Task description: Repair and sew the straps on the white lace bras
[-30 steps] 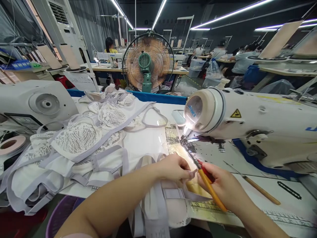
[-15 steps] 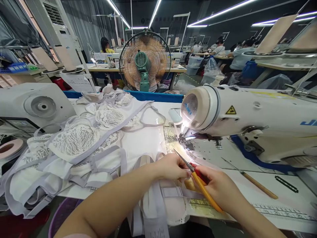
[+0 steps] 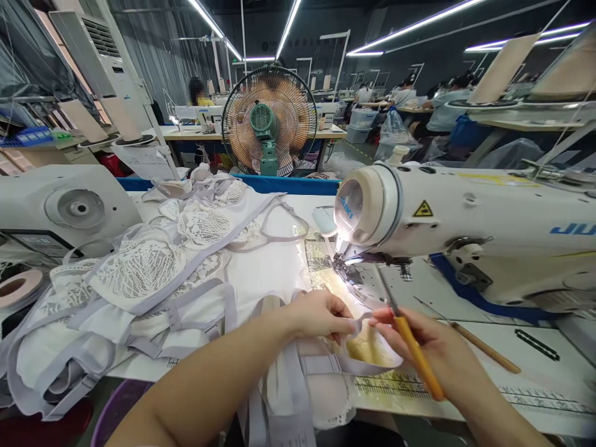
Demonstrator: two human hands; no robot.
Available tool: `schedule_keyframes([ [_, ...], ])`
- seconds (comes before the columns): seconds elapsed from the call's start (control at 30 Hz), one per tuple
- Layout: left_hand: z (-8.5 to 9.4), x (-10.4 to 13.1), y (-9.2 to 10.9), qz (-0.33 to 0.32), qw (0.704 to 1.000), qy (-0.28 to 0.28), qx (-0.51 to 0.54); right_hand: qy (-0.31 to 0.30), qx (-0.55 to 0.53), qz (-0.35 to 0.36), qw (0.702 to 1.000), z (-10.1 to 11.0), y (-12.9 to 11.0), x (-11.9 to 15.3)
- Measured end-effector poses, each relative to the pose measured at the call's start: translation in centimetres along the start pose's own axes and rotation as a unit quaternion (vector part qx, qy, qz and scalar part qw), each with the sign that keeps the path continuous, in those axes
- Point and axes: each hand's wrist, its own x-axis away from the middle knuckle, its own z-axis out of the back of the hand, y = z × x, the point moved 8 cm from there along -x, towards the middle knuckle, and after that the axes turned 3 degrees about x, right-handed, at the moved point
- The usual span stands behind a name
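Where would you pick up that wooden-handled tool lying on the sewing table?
Probably by the thick wooden handle, from above and the near right: it lies flat and uncovered, while the thin metal shaft points away from the person.

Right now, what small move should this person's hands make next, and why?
Perhaps draw the pale strap straighter: the left hand pinches it and the right hand's fingertips are at it, yet it curves loosely, and the orange-handled tool's tip points away from it.
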Motion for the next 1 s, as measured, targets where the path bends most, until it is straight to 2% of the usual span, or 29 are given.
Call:
schedule_keyframes([
  [0.1,-0.3,0.1,0.0,0.007,0.999,-0.028,0.028,-0.094,-0.016,0.013,0.995,-1.7,-0.5,-0.4],
  [0.2,-0.2,0.3,0.0,0.025,0.998,-0.027,0.048,-0.111,-0.007,0.02,0.994,-2.2,-0.7,-0.8],
  [0.43,0.0,0.2,-0.1,0.042,0.998,-0.007,0.054,-0.033,-0.034,-0.016,0.999,-1.2,-0.4,-0.5],
  [0.7,0.7,0.0,0.3,-0.001,0.999,0.002,0.043,-0.03,0.002,-0.004,1.0,-1.7,0.3,-1.5],
  [1.0,1.7,0.0,0.6,-0.001,0.996,0.062,0.062,-0.032,-0.012,0.007,0.999,-2.1,-0.1,-2.3],
])
